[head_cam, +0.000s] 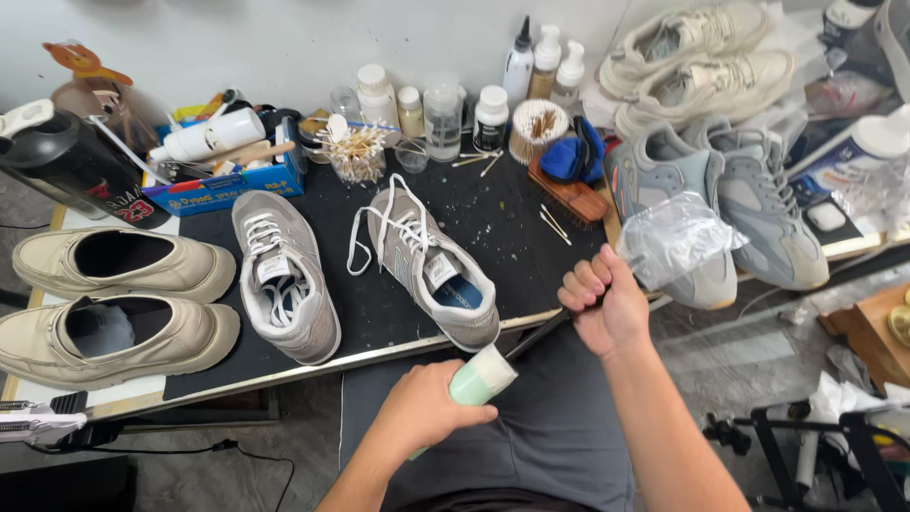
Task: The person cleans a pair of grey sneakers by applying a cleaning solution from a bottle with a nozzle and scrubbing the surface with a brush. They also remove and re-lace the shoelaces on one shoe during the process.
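Note:
My left hand [422, 410] grips a pale green and white container [482, 375] over my lap, just below the table's front edge. My right hand [602, 303] is closed around the black handle of a thin tool [536, 337] whose lower end meets the top of the container. On the black mat [512, 213] in front of me lie two grey sneakers with white laces, one [282, 275] at left, the other [434, 265] nearest my hands.
Two beige shoes [114, 303] sit at the left. Bottles [441, 114], cotton swabs [358, 152] and a wooden brush [569, 194] line the back. Grey-blue sneakers [720, 204] under a clear plastic bag [675, 237] and cream sneakers [697, 62] lie at right.

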